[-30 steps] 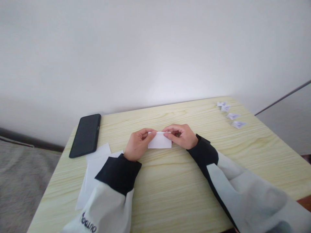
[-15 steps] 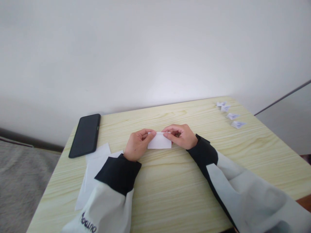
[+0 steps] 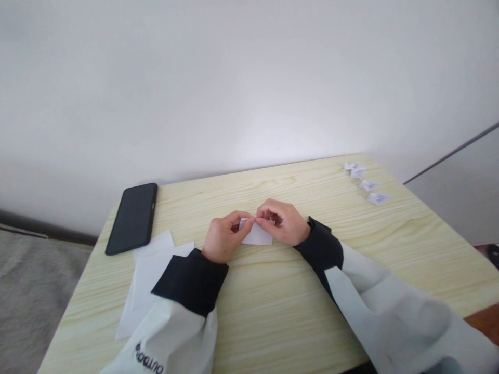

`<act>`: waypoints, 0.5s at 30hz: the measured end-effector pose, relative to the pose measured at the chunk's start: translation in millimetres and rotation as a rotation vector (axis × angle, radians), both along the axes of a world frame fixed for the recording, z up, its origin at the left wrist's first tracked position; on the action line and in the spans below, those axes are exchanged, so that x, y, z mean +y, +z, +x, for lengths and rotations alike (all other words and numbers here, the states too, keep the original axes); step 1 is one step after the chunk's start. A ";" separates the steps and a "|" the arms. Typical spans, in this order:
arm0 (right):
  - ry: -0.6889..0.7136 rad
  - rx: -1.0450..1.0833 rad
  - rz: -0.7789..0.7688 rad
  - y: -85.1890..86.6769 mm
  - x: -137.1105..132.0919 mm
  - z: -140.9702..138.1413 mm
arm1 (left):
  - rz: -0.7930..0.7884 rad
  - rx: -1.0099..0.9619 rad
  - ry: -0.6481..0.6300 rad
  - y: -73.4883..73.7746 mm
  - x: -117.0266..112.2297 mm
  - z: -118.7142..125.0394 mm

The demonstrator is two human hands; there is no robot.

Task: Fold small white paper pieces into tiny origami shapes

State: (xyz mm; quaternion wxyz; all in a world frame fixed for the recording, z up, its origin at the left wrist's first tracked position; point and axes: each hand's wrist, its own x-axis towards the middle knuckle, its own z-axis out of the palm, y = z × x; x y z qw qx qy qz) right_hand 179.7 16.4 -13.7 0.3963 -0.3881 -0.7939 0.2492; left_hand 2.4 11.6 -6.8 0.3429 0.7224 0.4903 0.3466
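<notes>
- Head view: small white paper (image 3: 258, 238) lies between the two hands, over the middle of the table (image 3: 273, 311), in front of the person.
- Governing relation: the left hand (image 3: 223, 240) meets the paper from its left, the right hand (image 3: 284, 222) from its right; both touch it, so neither is the nearer.
- Left hand: thumb and fingers brought together, pinching the paper's far edge.
- Right hand: thumb and fingertips likewise clamped at the far edge, beside the left thumb; whether the two sets of fingertips touch cannot be told.
- Long axis: side to side, from hand to hand, roughly in line with the table's far edge.
- Pointing: no tapered end shows; the short ends face left and right, and the bare long edge faces the person.
- Height: whether the paper rests on the wood or is held just above it is unclear.
- Surroundings: loose white sheets (image 3: 150, 278), partly under the left sleeve (image 3: 183, 317), lie beside a dark tablet-like device (image 3: 132, 219); four small folded paper pieces (image 3: 378, 198) stand in a row near the far right edge, well apart from the right hand.
</notes>
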 end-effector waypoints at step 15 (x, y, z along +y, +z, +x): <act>-0.012 -0.026 -0.090 1.5 -0.2 1.6 | -0.050 -0.007 -0.001 2.6 -2.1 1.9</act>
